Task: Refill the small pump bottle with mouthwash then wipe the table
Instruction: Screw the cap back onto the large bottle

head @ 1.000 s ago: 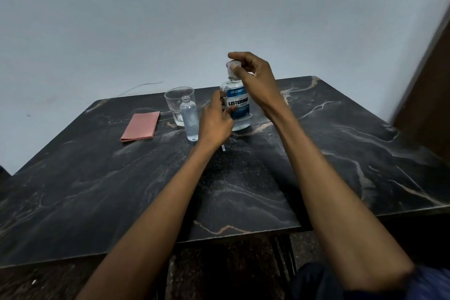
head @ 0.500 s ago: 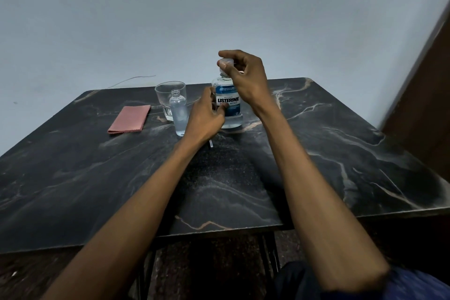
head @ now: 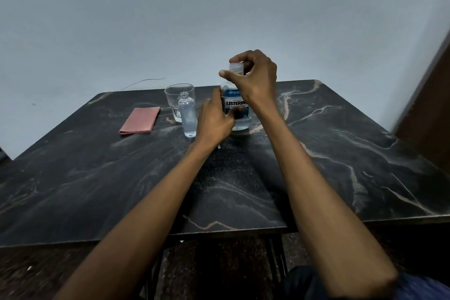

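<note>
Centre frame | your left hand (head: 214, 119) steadies slick mouthwash bottle (head: 236, 107) | right hand (head: 253, 75) pinches cap (head: 236, 67) | grip label waist.

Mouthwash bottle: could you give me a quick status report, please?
Left hand grips mouthwash bottle upright on table. Right hand pinches its cap. Small bottle open, beside glass. Nothing in the way.

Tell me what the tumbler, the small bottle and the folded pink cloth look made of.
Tumbler: clear glass, judging by its thick base. Small bottle: clear plastic, probably; thin see-through walls, threaded open neck. Folded pink cloth: matte woven fabric, apparently; soft folded edges.
</note>
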### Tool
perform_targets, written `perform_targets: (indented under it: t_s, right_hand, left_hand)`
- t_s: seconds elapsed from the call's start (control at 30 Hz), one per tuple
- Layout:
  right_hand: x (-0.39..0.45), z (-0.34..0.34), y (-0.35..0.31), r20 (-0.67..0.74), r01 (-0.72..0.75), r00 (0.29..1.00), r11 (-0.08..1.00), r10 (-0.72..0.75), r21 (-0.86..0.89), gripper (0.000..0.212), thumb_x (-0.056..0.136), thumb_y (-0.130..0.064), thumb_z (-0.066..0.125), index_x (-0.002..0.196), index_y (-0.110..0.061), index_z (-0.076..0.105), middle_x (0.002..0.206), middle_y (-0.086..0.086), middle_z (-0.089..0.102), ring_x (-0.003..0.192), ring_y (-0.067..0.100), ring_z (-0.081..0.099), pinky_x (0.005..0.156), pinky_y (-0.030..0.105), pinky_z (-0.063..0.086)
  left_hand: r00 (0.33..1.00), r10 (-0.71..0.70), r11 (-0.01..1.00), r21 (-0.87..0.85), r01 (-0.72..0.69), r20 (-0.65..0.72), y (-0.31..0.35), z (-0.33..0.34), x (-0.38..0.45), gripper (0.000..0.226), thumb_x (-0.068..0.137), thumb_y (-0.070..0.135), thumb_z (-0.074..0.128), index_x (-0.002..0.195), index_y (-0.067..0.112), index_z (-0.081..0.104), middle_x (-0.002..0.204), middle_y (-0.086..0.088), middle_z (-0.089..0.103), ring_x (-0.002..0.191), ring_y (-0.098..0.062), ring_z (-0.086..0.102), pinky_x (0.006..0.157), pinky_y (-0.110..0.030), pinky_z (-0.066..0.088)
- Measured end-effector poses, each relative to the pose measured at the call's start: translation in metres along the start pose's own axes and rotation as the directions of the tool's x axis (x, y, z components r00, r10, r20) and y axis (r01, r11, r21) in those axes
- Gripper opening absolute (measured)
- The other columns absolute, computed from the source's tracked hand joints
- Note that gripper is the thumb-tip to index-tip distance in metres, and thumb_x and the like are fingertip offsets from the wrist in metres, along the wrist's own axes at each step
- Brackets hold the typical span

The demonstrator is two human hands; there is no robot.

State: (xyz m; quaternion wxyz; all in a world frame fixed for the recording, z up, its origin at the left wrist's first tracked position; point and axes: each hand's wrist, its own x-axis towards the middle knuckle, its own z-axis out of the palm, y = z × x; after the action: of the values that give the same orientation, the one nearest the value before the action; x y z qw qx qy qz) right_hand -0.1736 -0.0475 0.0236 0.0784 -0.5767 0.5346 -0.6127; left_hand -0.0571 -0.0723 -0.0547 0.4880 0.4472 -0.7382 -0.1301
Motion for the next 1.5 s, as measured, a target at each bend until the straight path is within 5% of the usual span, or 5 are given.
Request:
perform_targets:
  t_s: [0.23, 0.83, 1.03, 1.33, 1.5]
  right_hand:
    - [0.006, -0.011, 0.001, 0.225, -0.085, 0.974, 0.965, 0.028, 0.250, 0.035, 0.102, -0.013, 0.070, 0.136, -0.003, 0.069, 0.124, 0.009, 0.078, 0.121, 0.017, 0.072, 0.108, 0.034, 0.057]
    - [0.010, -0.007, 0.004, 0.228, 0.077, 0.969, 0.994, -0.094, 0.081, 0.027, 0.102, -0.010, 0.067, 0.128, -0.007, 0.075, 0.119, 0.007, 0.079, 0.114, 0.015, 0.074, 0.105, 0.033, 0.058]
    - [0.010, 0.000, 0.007, 0.102, 0.054, 0.993, 0.995, -0.063, 0.084, 0.018, 0.095, -0.008, 0.075, 0.112, -0.006, 0.081, 0.101, 0.001, 0.080, 0.083, -0.013, 0.071, 0.077, 0.007, 0.054]
    - [0.007, -0.013, 0.026, 0.503, -0.060, 0.847, 0.972, 0.169, -0.226, 0.089, 0.079, -0.015, 0.093, 0.151, -0.014, 0.040, 0.138, 0.011, 0.064, 0.117, 0.024, 0.066, 0.098, 0.037, 0.057]
    - [0.013, -0.014, 0.035, 0.343, -0.245, 0.877, 0.927, 0.336, -0.284, 0.083, 0.083, -0.003, 0.087, 0.147, -0.012, 0.034, 0.128, 0.017, 0.068, 0.115, 0.030, 0.068, 0.100, 0.046, 0.058]
  left_hand:
    - [0.996, -0.065, 0.994, -0.087, 0.070, 0.060, -0.005, -0.001, 0.003, 0.046, 0.097, 0.031, 0.075, 0.133, 0.017, 0.051, 0.123, 0.008, 0.071, 0.101, -0.003, 0.063, 0.075, -0.010, 0.043]
    - [0.995, -0.085, 0.995, -0.054, 0.088, 0.060, -0.003, -0.002, 0.002, 0.043, 0.095, 0.037, 0.077, 0.121, 0.026, 0.045, 0.118, 0.006, 0.072, 0.102, -0.013, 0.067, 0.083, -0.033, 0.053]
    - [0.999, -0.051, 0.997, 0.052, 0.052, -0.007, 0.000, -0.001, -0.003, 0.044, 0.096, 0.036, 0.075, 0.125, 0.017, 0.049, 0.104, 0.008, 0.067, 0.091, -0.014, 0.065, 0.067, -0.022, 0.044]
    - [1.000, -0.008, 1.000, 0.017, 0.008, -0.025, -0.002, -0.002, -0.005, 0.043, 0.095, -0.004, 0.066, 0.136, 0.005, 0.057, 0.121, -0.009, 0.071, 0.105, -0.019, 0.069, 0.091, -0.038, 0.061]
    - [0.999, -0.031, 0.998, -0.050, 0.033, 0.036, -0.001, -0.002, -0.004, 0.056, 0.089, -0.014, 0.061, 0.143, 0.000, 0.053, 0.122, -0.011, 0.070, 0.107, -0.017, 0.067, 0.091, -0.028, 0.061]
